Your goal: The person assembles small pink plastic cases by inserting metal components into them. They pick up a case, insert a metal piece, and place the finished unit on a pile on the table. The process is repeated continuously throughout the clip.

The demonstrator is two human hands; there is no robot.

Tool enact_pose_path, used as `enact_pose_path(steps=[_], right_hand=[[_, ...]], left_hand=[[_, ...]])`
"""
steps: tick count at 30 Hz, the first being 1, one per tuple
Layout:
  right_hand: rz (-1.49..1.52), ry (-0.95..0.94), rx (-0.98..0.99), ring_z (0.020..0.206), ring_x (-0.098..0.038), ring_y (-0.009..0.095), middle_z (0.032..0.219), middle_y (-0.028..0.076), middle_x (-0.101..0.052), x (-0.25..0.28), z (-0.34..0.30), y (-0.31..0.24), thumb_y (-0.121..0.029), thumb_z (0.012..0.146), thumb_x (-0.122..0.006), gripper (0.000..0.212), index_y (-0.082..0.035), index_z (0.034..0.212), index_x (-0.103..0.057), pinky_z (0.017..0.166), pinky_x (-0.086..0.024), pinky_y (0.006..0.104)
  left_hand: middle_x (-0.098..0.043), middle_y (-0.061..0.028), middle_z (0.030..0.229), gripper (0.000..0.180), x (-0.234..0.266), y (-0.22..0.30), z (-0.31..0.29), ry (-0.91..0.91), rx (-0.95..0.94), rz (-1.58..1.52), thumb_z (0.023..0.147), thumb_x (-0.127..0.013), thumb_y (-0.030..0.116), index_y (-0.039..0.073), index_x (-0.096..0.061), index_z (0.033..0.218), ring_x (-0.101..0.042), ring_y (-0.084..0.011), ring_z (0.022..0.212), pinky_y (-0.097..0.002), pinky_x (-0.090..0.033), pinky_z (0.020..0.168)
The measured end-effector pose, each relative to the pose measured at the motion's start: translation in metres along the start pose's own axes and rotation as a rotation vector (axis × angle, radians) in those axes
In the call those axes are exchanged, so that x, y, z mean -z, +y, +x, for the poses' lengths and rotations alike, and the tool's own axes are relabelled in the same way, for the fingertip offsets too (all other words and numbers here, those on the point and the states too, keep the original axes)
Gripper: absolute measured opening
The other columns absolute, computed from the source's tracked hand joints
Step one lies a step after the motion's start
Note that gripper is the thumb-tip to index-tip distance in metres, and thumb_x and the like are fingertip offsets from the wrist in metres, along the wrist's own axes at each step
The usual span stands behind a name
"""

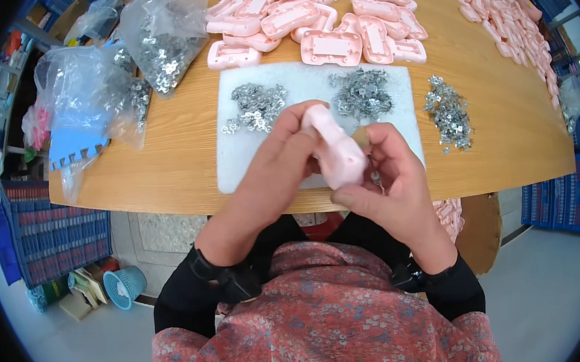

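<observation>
Far left of frame: blue trays (57, 236) in a stack, rows of pinkish pieces in them; pale blue wastebasket (125, 287) on the floor to their lower right. Upper left: blue foam mat (80, 143) with toothed edge on the wooden desk (165, 171), partly under clear plastic; next to it, a clear plastic bag (163, 37) of shiny metal bits. Centre: white foam sheet (236, 161) flat on the desk, bearing a left heap of small metal pieces (261, 105). Left hand (287, 147) closed round one end of a pink plastic shell (341, 152), held tilted above the sheet's near part, mid-frame. Upper centre, beyond the sheet: loose pink shells (291, 17), some showing their hollow side. Right heap of metal pieces (363, 95) on the sheet. Right hand (393, 175) half curled, thumb and fingertips close at the shell's right side; grip cannot be told. Right of the sheet, on bare wood: third metal heap (448, 115). Upper right: long spread of more pink shells (496, 18). Far right: blue crates (567, 195).
</observation>
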State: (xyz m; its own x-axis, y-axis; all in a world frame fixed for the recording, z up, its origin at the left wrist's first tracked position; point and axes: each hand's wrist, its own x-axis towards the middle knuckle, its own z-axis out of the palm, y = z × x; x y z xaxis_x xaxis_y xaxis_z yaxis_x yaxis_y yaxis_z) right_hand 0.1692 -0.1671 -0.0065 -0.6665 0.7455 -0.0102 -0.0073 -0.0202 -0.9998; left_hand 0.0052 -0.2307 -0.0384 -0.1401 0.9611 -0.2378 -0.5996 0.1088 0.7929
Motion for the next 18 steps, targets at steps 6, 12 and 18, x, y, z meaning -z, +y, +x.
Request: enact_pose_path(steps=[6, 12, 18], right_hand=[[-0.057, -0.016, -0.132, 0.077, -0.053, 0.003, 0.087, -0.002, -0.061, 0.036, -0.011, 0.000, -0.007, 0.085, -0.072, 0.028, -0.001, 0.110, -0.060, 0.069, -0.044, 0.0191], [-0.331, -0.392, 0.011, 0.074, -0.056, 0.007, 0.086, 0.000, -0.065, 0.020, -0.004, -0.011, -0.007, 0.081, -0.074, 0.026, -0.003, 0.105, -0.065, 0.068, -0.047, 0.0239], [-0.636, 0.055, 0.043, 0.070, -0.057, 0.010, 0.082, 0.003, -0.064, 0.046, 0.024, -0.013, -0.008, 0.084, -0.074, 0.019, -0.002, 0.101, -0.067, 0.064, -0.047, 0.0257]], left_hand=[[-0.056, -0.0066, 0.120, 0.038, 0.008, 0.003, -0.020, -0.089, -0.127, 0.259, 0.103, -0.049, 0.016, 0.003, -0.044, 0.138, -0.057, -0.0138, 0.107, -0.0303, -0.048, 0.093], [-0.058, -0.0055, 0.119, 0.048, 0.011, 0.029, -0.023, -0.459, 0.224, 0.354, 0.106, -0.046, 0.027, 0.002, -0.038, 0.146, -0.056, -0.0118, 0.108, -0.0282, -0.045, 0.096], [-0.064, -0.0098, 0.100, 0.067, 0.033, 0.018, -0.026, -0.377, 0.291, 0.080, 0.104, -0.037, 0.050, 0.004, -0.032, 0.152, -0.066, -0.0206, 0.081, -0.0316, -0.055, 0.073]])
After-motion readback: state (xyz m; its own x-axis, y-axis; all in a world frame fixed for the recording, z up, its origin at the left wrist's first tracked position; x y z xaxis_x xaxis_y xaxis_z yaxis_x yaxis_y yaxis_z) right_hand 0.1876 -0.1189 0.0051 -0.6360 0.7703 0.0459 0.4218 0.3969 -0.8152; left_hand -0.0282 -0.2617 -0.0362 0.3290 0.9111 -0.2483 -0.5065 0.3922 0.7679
